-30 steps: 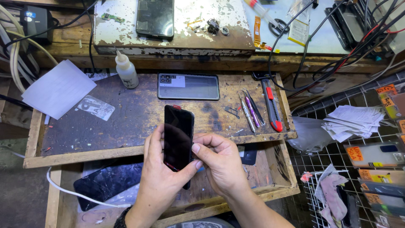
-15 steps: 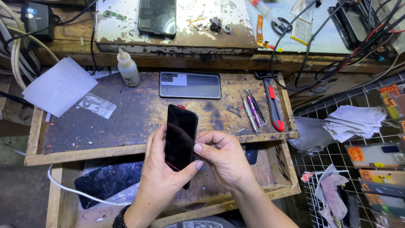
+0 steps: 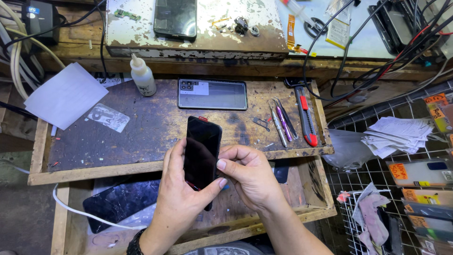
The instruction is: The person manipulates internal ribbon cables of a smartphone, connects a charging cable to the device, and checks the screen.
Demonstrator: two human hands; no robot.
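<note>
A black phone screen panel (image 3: pixel 203 146) stands upright over the front of a worn wooden tray (image 3: pixel 141 132). My left hand (image 3: pixel 177 203) grips it from the left and from below, thumb along its left edge. The fingers of my right hand (image 3: pixel 247 174) pinch the panel's lower right edge. A small red tab shows at the panel's top edge, and another at its lower left by my left thumb.
On the tray lie a phone back cover (image 3: pixel 212 94), a white squeeze bottle (image 3: pixel 142 76), tweezers (image 3: pixel 283 122), a red-handled tool (image 3: pixel 306 118) and a plastic film (image 3: pixel 108 117). Another phone (image 3: pixel 175 18) lies on the white slab behind. A cracked screen (image 3: pixel 118 203) sits below. Cables hang at right.
The panel and both hands have stayed nearly still; my right fingers have shifted slightly along the panel's lower right edge.
</note>
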